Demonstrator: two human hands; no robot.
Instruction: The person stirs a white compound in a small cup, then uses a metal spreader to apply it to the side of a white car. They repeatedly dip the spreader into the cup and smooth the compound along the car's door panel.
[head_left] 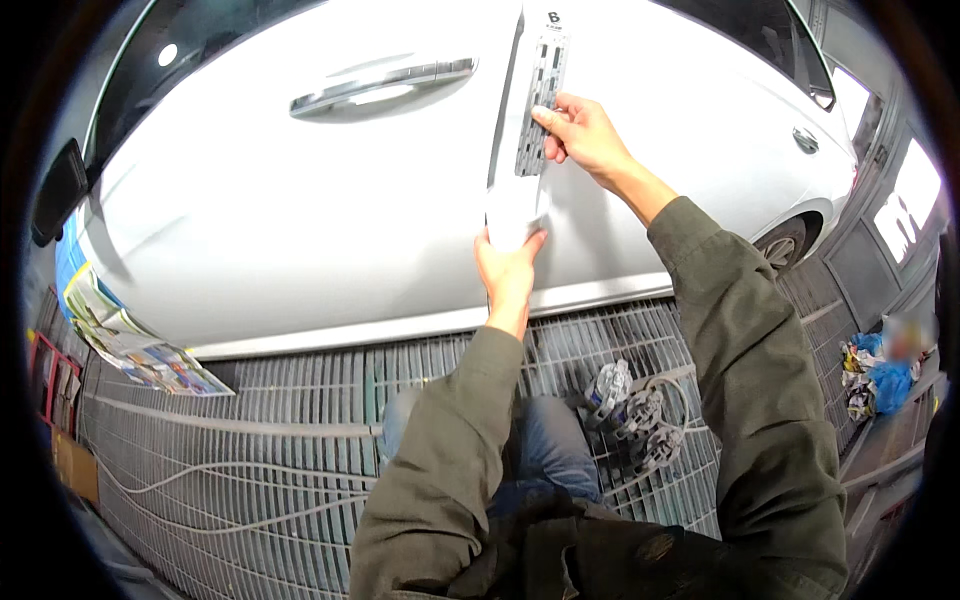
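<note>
Against the side of a white car, a long white strip printed with grey and black rectangles stands nearly upright beside the gap between the two doors. My right hand pinches the strip's right edge between thumb and fingers. Below the strip is a smooth white piece, rounded like a roll or cup; whether the two are joined, I cannot tell. My left hand grips this piece from underneath, its thumb on the right side and its fingers partly hidden.
A chrome door handle juts out at upper left. Spray guns and a hose lie on the grated floor by my knees. Printed masking paper hangs off the car at left. Crumpled blue and coloured waste lies far right.
</note>
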